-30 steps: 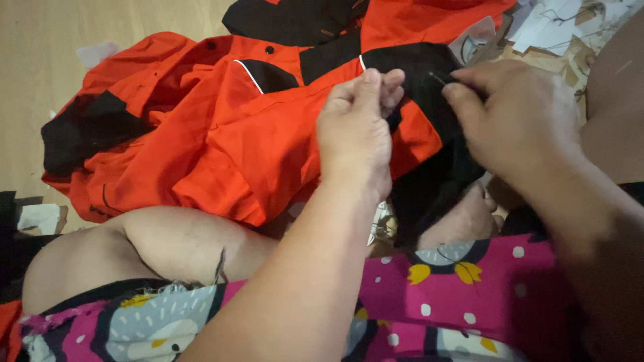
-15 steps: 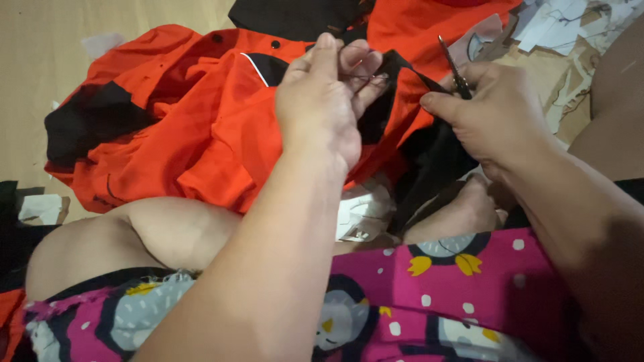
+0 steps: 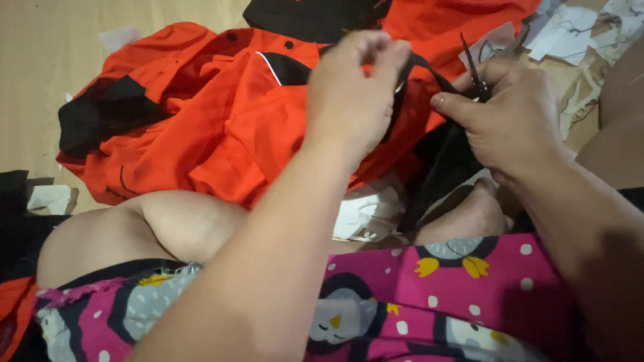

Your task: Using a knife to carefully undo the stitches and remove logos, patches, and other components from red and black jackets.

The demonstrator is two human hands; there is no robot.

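An orange and black jacket (image 3: 221,114) lies bunched on the floor in front of my crossed legs. My left hand (image 3: 352,94) pinches a black strip of the jacket (image 3: 429,70) near its top and lifts it. My right hand (image 3: 510,117) holds the same black part lower down, thumb pressed on the cloth, and grips small dark snips (image 3: 473,67) whose blades point upward.
Pink patterned shorts (image 3: 429,302) cover my lap at the bottom. White paper scraps (image 3: 365,214) lie under the jacket and more (image 3: 570,33) at the top right. A pale wooden floor (image 3: 60,60) fills the left. Dark cloth (image 3: 13,214) sits at the left edge.
My left hand has risen and pulled the black strip up. My right hand has shifted left and lifted the snips into view, blades upright.
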